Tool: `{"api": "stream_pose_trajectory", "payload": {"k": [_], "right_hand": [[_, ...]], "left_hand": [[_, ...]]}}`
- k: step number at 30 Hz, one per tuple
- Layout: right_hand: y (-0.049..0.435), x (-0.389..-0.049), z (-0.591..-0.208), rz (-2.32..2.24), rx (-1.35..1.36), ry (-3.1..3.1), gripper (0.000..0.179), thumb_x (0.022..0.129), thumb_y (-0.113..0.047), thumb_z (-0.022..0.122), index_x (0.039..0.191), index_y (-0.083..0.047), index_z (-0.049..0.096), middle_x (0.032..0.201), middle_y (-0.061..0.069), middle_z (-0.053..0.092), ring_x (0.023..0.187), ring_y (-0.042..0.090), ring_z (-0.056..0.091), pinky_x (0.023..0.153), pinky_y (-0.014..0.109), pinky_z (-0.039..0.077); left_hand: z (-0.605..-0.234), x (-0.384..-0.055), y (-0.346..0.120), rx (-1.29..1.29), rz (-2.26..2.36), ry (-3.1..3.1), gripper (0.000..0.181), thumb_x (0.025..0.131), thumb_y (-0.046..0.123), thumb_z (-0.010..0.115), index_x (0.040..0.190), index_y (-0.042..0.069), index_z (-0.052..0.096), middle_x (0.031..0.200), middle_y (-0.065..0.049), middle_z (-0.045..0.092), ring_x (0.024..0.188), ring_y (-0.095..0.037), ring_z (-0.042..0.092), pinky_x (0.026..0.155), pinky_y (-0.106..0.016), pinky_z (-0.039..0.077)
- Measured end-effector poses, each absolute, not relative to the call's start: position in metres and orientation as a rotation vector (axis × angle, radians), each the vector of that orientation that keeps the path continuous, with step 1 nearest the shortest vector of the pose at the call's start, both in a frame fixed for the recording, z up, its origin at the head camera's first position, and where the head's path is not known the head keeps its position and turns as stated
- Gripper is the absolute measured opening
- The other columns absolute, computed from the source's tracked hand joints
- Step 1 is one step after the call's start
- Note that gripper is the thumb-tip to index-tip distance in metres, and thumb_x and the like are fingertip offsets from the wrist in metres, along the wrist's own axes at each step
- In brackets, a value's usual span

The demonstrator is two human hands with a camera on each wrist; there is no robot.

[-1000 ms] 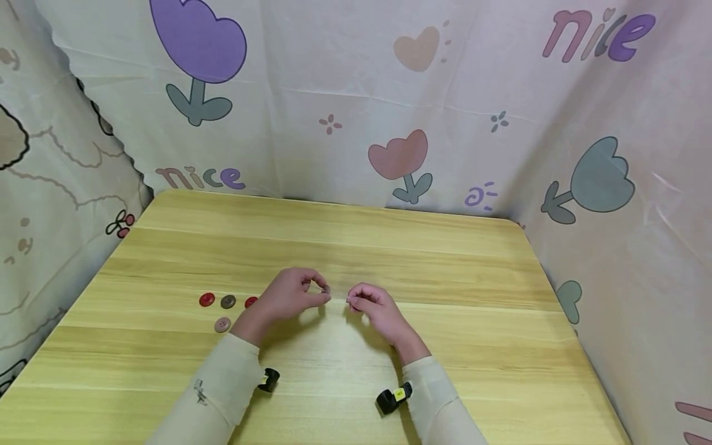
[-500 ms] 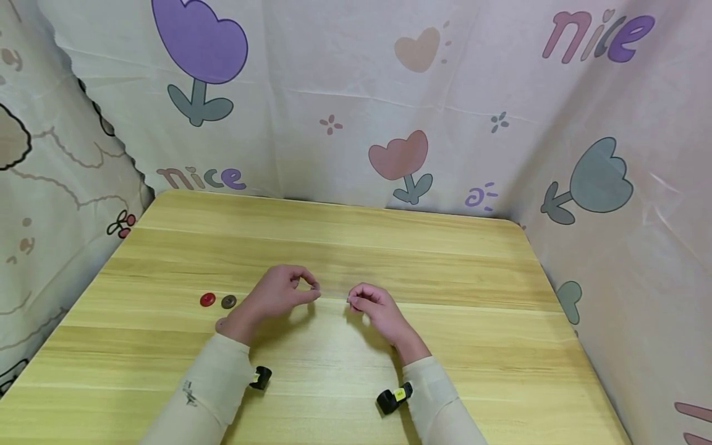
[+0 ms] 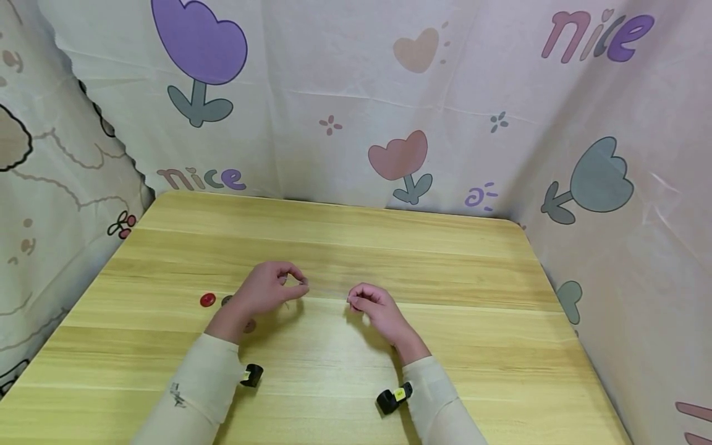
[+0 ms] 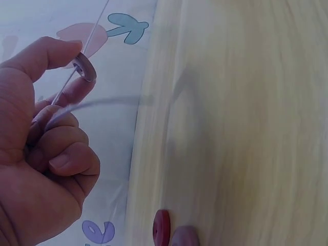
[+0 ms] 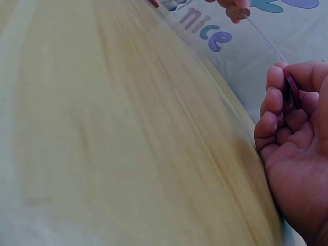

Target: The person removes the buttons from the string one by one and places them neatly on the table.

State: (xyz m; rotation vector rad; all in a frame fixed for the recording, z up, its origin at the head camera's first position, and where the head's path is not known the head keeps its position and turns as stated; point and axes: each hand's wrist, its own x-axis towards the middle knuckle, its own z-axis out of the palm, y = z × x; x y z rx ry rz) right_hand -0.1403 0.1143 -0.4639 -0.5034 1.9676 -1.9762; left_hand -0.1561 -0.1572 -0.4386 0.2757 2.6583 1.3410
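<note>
In the head view my left hand (image 3: 267, 287) is raised over the table, left of centre. Between thumb and forefinger it pinches a brownish-mauve button (image 4: 85, 67), through which a thin white string (image 4: 95, 28) passes. The other fingers of that hand are curled in, with the string's tail (image 4: 107, 101) trailing from them. To its right, my right hand (image 3: 375, 306) pinches the string's other end. A dark red button (image 5: 292, 92) sits inside the right hand, just under the thumb. The string (image 5: 266, 40) runs straight between both hands.
On the wooden table (image 3: 473, 346), a red button (image 3: 207, 300) lies left of my left wrist. A grey-brown button (image 3: 226, 300) is partly hidden behind that wrist, and a mauve button (image 3: 250, 326) shows just right of it. A printed cloth (image 3: 322, 74) hangs behind the table.
My left hand has moved left with its button, widening the gap to the right hand. The right hand has stayed in place. The left arm now covers other buttons on the table.
</note>
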Motion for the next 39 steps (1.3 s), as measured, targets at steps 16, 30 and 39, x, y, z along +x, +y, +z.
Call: {"api": "stream_pose_trajectory", "payload": {"k": [16, 30, 39], "right_hand": [[0.113, -0.14, -0.464, -1.963, -0.501, 1.975, 0.018, 0.101, 0.005, 0.049, 0.104, 0.022, 0.054, 0.094, 0.038, 0.051, 0.091, 0.042, 0.054, 0.092, 0.051, 0.046], [0.113, -0.141, -0.466, -1.964, -0.506, 1.971, 0.018, 0.101, 0.005, 0.049, 0.104, 0.021, 0.054, 0.094, 0.034, 0.052, 0.091, 0.039, 0.054, 0.092, 0.05, 0.046], [0.113, -0.14, -0.466, -1.973, -0.512, 1.979, 0.017, 0.101, 0.005, 0.049, 0.103, 0.021, 0.055, 0.095, 0.038, 0.05, 0.092, 0.041, 0.053, 0.093, 0.052, 0.046]], "left_hand": [[-0.437, -0.153, -0.18, 0.267, 1.363, 2.708, 0.017, 0.088, 0.028, 0.077, 0.097, 0.014, 0.073, 0.058, 0.003, 0.031, 0.05, -0.016, 0.031, 0.051, -0.033, 0.033], [-0.437, -0.146, -0.199, 0.173, 1.348, 2.701, 0.025, 0.09, 0.033, 0.075, 0.105, 0.013, 0.071, 0.057, 0.003, 0.028, 0.045, -0.017, 0.038, 0.058, -0.036, 0.035], [-0.44, -0.142, -0.213, 0.14, 1.297, 2.759, 0.03, 0.09, 0.04, 0.075, 0.106, 0.015, 0.071, 0.059, 0.004, 0.029, 0.052, -0.016, 0.029, 0.053, -0.035, 0.03]]}}
